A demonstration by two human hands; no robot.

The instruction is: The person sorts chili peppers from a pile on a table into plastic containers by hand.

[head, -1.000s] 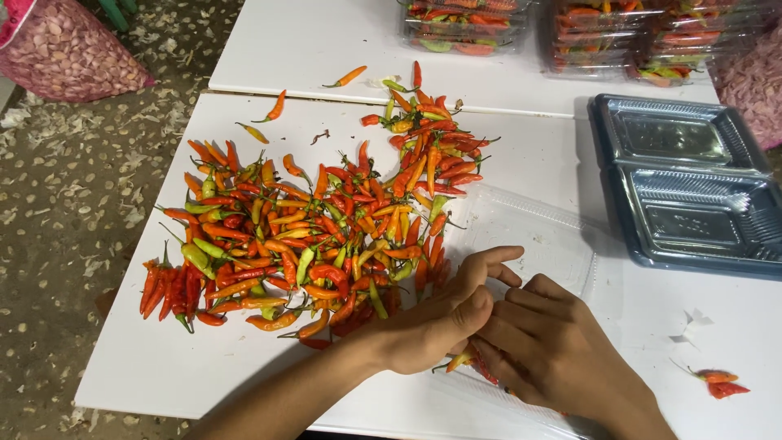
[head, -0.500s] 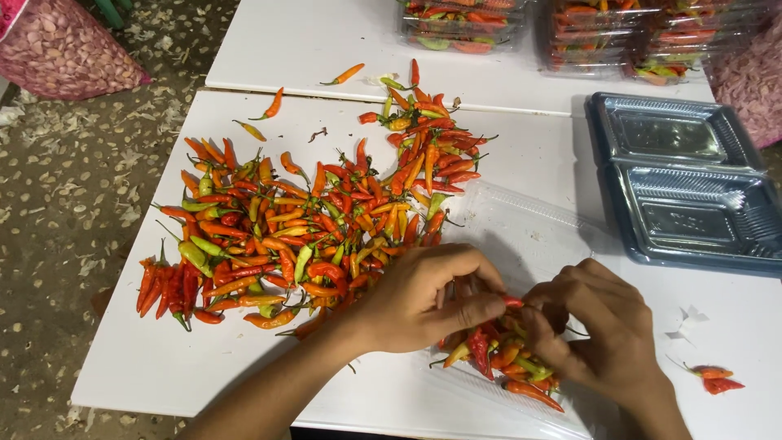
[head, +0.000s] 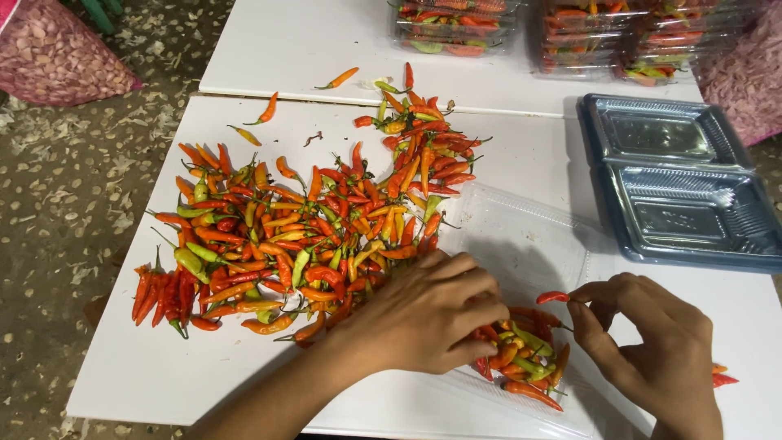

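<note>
A large heap of red, orange and green chili peppers (head: 309, 220) is spread over the white table (head: 147, 367). A clear plastic hinged container (head: 521, 244) lies open at the near edge, with several chilies (head: 525, 363) in its near half. My left hand (head: 432, 314) rests curled over that near half, fingers touching the chilies there. My right hand (head: 652, 350) pinches the stem of one small red chili (head: 552, 297) just above the container.
Empty blue-tinted plastic trays (head: 676, 179) lie stacked at the right. Filled clear packs of chilies (head: 456, 24) line the far table. Pink mesh sacks (head: 49, 57) sit at the far left and far right. Loose chilies (head: 721, 376) lie by my right wrist.
Both hands have drawn apart. The chilies in the container's near half have come into view, and my right hand has drawn right with one red chili held by its stem.
</note>
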